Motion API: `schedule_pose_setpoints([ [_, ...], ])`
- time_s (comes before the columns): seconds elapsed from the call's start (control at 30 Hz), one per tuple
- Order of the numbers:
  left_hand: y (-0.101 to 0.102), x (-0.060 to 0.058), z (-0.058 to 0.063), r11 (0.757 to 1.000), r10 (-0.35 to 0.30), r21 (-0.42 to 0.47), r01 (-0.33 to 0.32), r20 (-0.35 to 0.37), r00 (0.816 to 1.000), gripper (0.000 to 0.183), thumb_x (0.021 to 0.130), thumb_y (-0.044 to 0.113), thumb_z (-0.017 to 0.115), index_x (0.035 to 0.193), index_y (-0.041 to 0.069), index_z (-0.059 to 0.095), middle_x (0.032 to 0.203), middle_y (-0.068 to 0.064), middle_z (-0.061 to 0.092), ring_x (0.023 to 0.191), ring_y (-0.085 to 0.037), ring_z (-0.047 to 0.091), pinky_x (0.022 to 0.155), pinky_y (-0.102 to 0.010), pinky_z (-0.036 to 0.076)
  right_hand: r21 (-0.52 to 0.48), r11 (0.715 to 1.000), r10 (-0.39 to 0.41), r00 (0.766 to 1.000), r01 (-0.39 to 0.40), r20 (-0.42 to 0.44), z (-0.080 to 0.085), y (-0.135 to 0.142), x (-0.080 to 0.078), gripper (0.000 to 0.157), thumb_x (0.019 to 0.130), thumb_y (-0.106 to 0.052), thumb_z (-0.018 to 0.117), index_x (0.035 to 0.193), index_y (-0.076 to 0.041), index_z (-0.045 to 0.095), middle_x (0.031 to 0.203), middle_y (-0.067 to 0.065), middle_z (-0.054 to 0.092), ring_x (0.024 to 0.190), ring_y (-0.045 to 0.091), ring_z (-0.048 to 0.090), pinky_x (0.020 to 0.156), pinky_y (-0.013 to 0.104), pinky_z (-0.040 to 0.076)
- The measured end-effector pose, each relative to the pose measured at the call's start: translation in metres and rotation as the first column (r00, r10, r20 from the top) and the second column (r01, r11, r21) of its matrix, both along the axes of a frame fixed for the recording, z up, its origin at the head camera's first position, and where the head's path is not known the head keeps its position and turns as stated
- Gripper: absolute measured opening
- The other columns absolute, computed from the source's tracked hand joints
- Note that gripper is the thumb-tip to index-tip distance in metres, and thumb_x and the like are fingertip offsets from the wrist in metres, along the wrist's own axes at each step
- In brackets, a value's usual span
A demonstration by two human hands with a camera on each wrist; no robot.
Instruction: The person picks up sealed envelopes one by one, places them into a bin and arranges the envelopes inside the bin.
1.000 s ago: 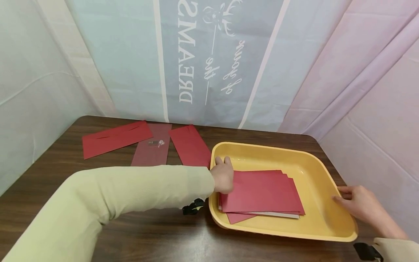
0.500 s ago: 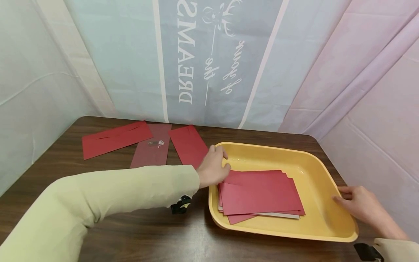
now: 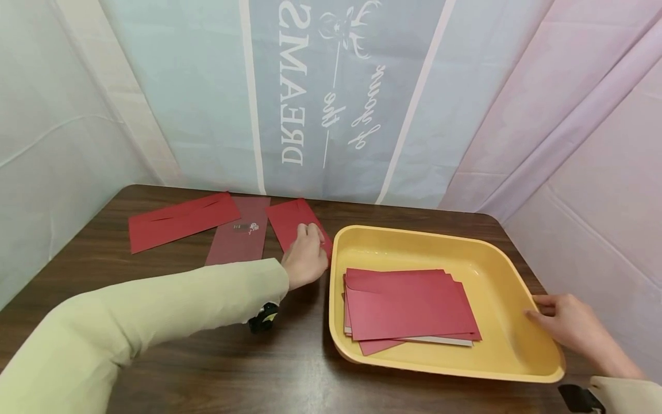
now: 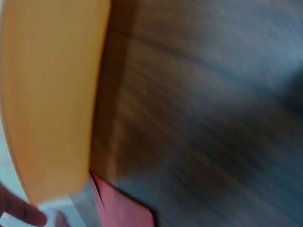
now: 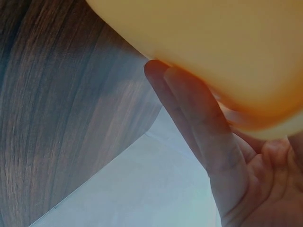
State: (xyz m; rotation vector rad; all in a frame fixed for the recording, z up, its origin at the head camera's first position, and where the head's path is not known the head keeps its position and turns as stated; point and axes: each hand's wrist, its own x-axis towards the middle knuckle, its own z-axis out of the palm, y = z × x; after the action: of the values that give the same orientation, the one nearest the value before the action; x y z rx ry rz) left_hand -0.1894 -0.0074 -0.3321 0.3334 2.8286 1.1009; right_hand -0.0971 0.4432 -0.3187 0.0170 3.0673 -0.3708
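My left hand (image 3: 305, 257) hovers over the nearest red envelope (image 3: 289, 217), just left of the yellow tray (image 3: 501, 293), and holds nothing. In the left wrist view its fingertips (image 4: 21, 210) show at the lower left, beside the tray wall (image 4: 54, 94), with a corner of the red envelope (image 4: 125, 210) below. At the tray's right end my right hand (image 3: 571, 325) grips the rim, thumb inside and fingers outside; in the right wrist view the fingers (image 5: 199, 109) lie along the underside of the tray (image 5: 213, 42). A stack of red envelopes (image 3: 414, 305) lies inside the tray.
A red envelope (image 3: 181, 221) and a darker maroon envelope (image 3: 240, 236) with a small white print lie at the table's back left, the two overlapping. The brown wooden table (image 3: 295, 368) ends at a hanging printed cloth (image 3: 207, 115) behind and pale cloths at the sides.
My left hand has moved left out of the tray, away from the envelope stack, to above the envelope outside. The right hand keeps its grip on the rim.
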Motion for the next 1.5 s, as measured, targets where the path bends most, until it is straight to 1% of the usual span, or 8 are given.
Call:
schedule_pose_setpoints([
  [0.13,-0.016,-0.006,-0.005,0.991,-0.054,-0.124,0.055,0.016,0.998,0.02,0.089,0.006,0.051,0.109,0.003,0.045,0.106,-0.013,0.039,0.066,-0.02,0.048,0.056,-0.028,0.039,-0.003,1.0,0.0,1.0,0.0,0.004,0.0,-0.001,0.0,0.043,0.086,-0.017,0.068,0.11,0.018,0.061,0.085,0.025,0.071,0.082,0.044,0.067,0.072,0.054,0.05],
  [0.27,-0.032,-0.009,-0.01,0.95,-0.164,-0.27,0.155,-0.01,0.986,0.025,0.087,0.008,0.056,0.108,-0.001,0.047,0.107,-0.016,0.042,0.076,-0.022,0.048,0.057,-0.032,0.043,-0.005,1.0,0.0,1.0,0.0,0.005,0.001,-0.001,-0.001,0.043,0.086,-0.017,0.068,0.11,0.018,0.061,0.086,0.025,0.071,0.082,0.045,0.067,0.072,0.054,0.05],
  [0.4,-0.043,-0.01,-0.013,0.905,-0.234,-0.369,0.213,-0.013,0.972,0.045,0.088,0.018,0.063,0.123,-0.005,0.047,0.124,-0.023,0.043,0.102,-0.031,0.052,0.079,-0.043,0.051,-0.003,1.0,0.002,1.0,-0.002,0.001,0.001,-0.001,-0.002,0.043,0.086,-0.017,0.068,0.11,0.019,0.06,0.086,0.026,0.07,0.081,0.043,0.068,0.07,0.05,0.051],
  [0.53,-0.053,-0.014,-0.017,0.86,-0.289,-0.436,0.264,0.011,0.957,0.063,0.091,0.03,0.062,0.139,-0.003,0.04,0.145,-0.023,0.037,0.13,-0.037,0.042,0.105,-0.049,0.039,-0.001,1.0,0.008,1.0,-0.008,-0.001,0.0,-0.001,-0.002,0.043,0.086,-0.017,0.068,0.109,0.019,0.061,0.085,0.025,0.071,0.081,0.044,0.068,0.07,0.05,0.051],
  [0.73,-0.065,-0.016,-0.021,0.787,-0.396,-0.491,0.375,0.065,0.916,0.065,0.094,0.032,0.057,0.148,0.004,0.033,0.155,-0.022,0.024,0.143,-0.037,0.026,0.114,-0.05,0.025,-0.003,1.0,0.011,1.0,-0.011,-0.014,-0.001,-0.001,-0.002,0.042,0.086,-0.017,0.069,0.108,0.018,0.061,0.085,0.025,0.071,0.081,0.044,0.068,0.069,0.049,0.051],
  [0.83,-0.067,-0.014,-0.023,0.776,-0.406,-0.483,0.406,0.109,0.907,0.064,0.096,0.031,0.054,0.149,0.004,0.031,0.156,-0.021,0.022,0.144,-0.037,0.023,0.115,-0.051,0.023,-0.005,1.0,0.01,1.0,-0.01,-0.013,-0.001,-0.001,-0.002,0.043,0.086,-0.017,0.069,0.108,0.018,0.061,0.086,0.025,0.071,0.081,0.044,0.067,0.069,0.05,0.051],
  [1.17,-0.063,0.003,-0.027,0.768,-0.392,-0.51,0.387,0.102,0.914,0.06,0.099,0.032,0.05,0.148,0.001,0.031,0.154,-0.024,0.024,0.141,-0.04,0.025,0.112,-0.052,0.027,-0.001,1.0,0.001,1.0,-0.001,-0.01,-0.001,0.001,-0.001,0.043,0.086,-0.017,0.068,0.109,0.019,0.061,0.086,0.027,0.07,0.084,0.047,0.066,0.071,0.054,0.05],
  [1.5,-0.053,0.034,-0.036,0.648,-0.461,-0.703,0.293,-0.055,0.886,0.059,0.102,0.037,0.042,0.142,-0.006,0.039,0.139,-0.027,0.042,0.127,-0.037,0.04,0.103,-0.044,0.039,-0.001,1.0,-0.002,1.0,0.002,-0.008,-0.001,0.001,0.0,0.043,0.086,-0.017,0.069,0.109,0.018,0.061,0.085,0.026,0.07,0.083,0.046,0.066,0.071,0.054,0.05],
])
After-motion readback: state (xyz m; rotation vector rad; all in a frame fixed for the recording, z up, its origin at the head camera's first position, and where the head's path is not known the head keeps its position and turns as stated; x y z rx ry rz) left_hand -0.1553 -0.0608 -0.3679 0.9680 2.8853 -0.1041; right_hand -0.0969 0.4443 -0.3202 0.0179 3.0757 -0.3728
